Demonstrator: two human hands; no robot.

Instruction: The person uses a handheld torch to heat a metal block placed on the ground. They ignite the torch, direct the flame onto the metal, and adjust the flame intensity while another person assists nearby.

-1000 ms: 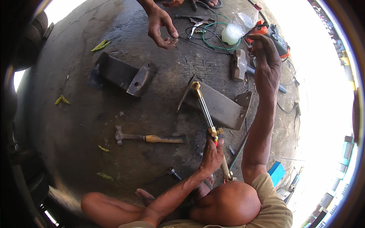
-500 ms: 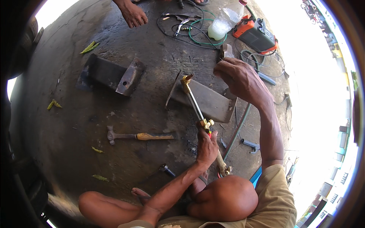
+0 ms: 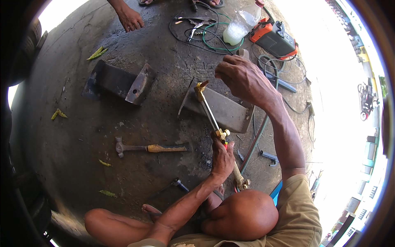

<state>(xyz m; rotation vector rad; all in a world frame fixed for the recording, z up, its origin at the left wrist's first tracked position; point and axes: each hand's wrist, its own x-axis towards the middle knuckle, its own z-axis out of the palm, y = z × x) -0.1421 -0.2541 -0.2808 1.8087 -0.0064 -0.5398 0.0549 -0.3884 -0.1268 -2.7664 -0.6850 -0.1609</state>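
Note:
My left hand (image 3: 222, 159) is wrapped round the handle of a cutting torch (image 3: 210, 113), just below its brass valves. The torch points away from me, its silver tubes and brass head crossing over a grey steel section with end plates (image 3: 228, 109). My right hand (image 3: 245, 80) is held above that section, right of the torch head, with fingers bent together; anything in them is hidden. To the left lies a dark steel section (image 3: 111, 80) with a drilled end plate. A hammer (image 3: 154, 147) with a wooden handle rests nearer me.
A plastic bottle of cloudy liquid (image 3: 238, 31) stands beside an orange and black welding machine (image 3: 275, 39) with cables. Locking pliers (image 3: 196, 32) lie among the cables. Another person's hand (image 3: 131, 19) hangs at the far left. A dark cylindrical piece (image 3: 181, 185) lies near my foot.
My right hand has moved left toward the torch head. The torch in my left hand has barely moved. The other person's hand has shifted left.

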